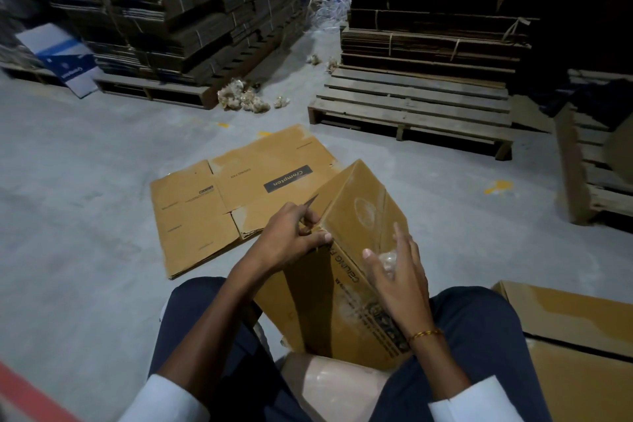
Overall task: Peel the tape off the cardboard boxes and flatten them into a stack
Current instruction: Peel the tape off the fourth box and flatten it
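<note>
A brown cardboard box (356, 216) stands tilted between my knees, one corner pointing up and away. My left hand (291, 236) grips its near top edge and pinches a thin strip there, seemingly tape. My right hand (397, 271) lies against the box's right side and holds a crumpled wad of clear tape (388, 259) in its curled fingers. On the floor just beyond lies a stack of flattened boxes (219, 205), the top one printed "Crompton".
More brown cardboard (575, 329) lies by my right knee. A bare wooden pallet (411, 106) sits ahead right, with tall bundled cardboard stacks (191, 10) behind. Crumpled tape wads (243, 98) litter the grey floor. A blue-white box (68, 58) leans far left.
</note>
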A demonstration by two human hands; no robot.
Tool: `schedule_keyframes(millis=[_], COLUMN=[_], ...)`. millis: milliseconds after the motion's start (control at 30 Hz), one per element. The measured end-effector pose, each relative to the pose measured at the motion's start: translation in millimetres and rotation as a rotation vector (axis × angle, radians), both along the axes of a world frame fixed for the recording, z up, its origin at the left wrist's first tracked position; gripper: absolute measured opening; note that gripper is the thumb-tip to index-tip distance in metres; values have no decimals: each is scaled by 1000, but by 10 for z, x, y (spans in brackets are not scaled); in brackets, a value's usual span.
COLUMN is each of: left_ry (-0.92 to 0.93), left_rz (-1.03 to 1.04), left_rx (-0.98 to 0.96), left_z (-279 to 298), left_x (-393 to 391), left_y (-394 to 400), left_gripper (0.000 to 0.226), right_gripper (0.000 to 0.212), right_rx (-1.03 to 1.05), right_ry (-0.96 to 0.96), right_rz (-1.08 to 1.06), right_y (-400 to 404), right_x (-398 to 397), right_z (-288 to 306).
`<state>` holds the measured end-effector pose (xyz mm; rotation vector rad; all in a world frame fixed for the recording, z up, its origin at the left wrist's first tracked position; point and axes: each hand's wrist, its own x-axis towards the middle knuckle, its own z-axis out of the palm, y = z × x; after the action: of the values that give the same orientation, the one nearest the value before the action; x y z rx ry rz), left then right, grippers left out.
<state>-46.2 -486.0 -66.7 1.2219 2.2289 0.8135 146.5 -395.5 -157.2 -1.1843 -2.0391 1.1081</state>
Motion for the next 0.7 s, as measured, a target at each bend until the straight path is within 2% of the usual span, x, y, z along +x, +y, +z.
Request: schedule_keyframes(millis=[200, 300, 467, 533, 633, 700], left_ry=[-37, -143, -441, -351, -57, 58], left_rz=[18, 42, 134, 118, 95, 77], left_rx=[-9, -29, 24, 20, -88, -122], left_z=[28, 53, -31, -30, 9, 32], left_x=[17, 26, 39, 55, 70, 97], left_y=[-5, 0, -15, -24, -26, -16], left_gripper=[37, 39, 34, 37, 48, 44], right_gripper=[72, 70, 68, 67, 65, 64], right_rx=[-26, -20, -37, -33, -24, -24], right_ry=[17, 7, 8, 7, -6, -1], right_rz=[17, 27, 15, 17, 19, 25], right_y=[14, 6, 0, -2, -11, -8], right_x=[-26, -32, -15, -14, -28, -34], right_z=[-17, -11, 1, -3, 0, -2])
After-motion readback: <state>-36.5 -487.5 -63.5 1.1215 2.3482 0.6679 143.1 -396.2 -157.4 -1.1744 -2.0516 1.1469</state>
